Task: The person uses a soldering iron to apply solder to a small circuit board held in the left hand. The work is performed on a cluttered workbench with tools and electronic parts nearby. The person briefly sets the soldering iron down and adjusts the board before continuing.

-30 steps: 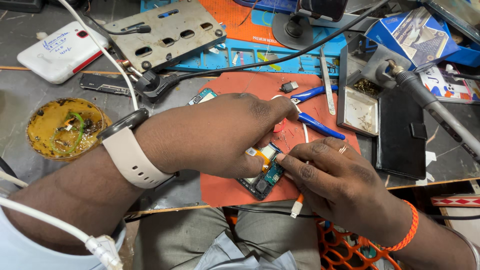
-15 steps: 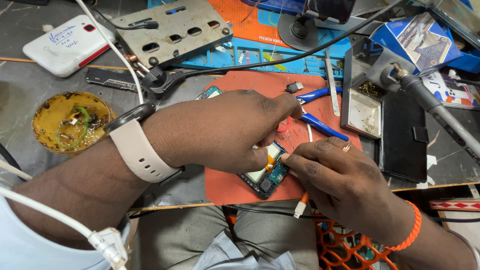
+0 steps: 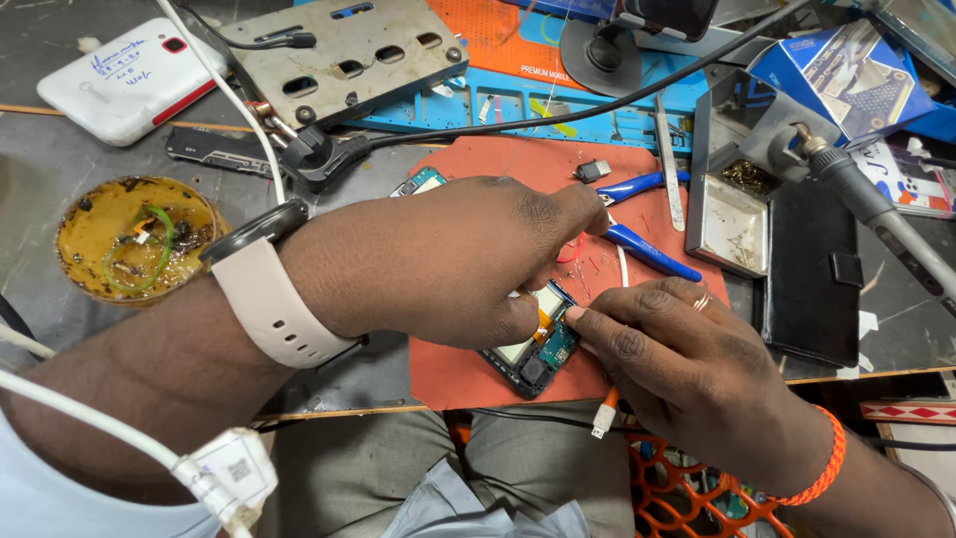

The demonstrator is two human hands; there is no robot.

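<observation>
1. The opened phone [image 3: 533, 349] lies on the red work mat [image 3: 468, 374] near the front edge of the counter [image 3: 60, 299], its back cover off so the circuit board and a pale battery show
2. The left hand [image 3: 438, 264], with a pale-strapped watch [image 3: 269, 284] on the wrist, lies across the phone and hides most of it; its thumb and forefinger are pinched shut on a small orange flex tab [image 3: 544, 321] beside the battery
3. The right hand [image 3: 687, 364] comes in from the other side, its grip closed, fingertips pressed on the phone's edge just beside that same tab; whether it holds a small tool I cannot tell
4. Blue-handled pliers [image 3: 637, 239] and a metal pry tool [image 3: 669, 177] lie on the mat just beyond the hands; a white cable end [image 3: 603, 413] hangs off the counter's front edge below the right hand
5. A dish of yellow flux [image 3: 129, 239] sits well apart to the left, and a soldering iron [image 3: 876, 214] with its stand to the right
6. Risk, as I judge it: the flex tab is thin, so a hard or sideways pull could tear it or lift its connector off the board
7. The phone sits close to the counter's edge and only the fingers steady it; a slip could push it off the mat
8. Small loose bits on the mat could get under the board or go missing
</observation>
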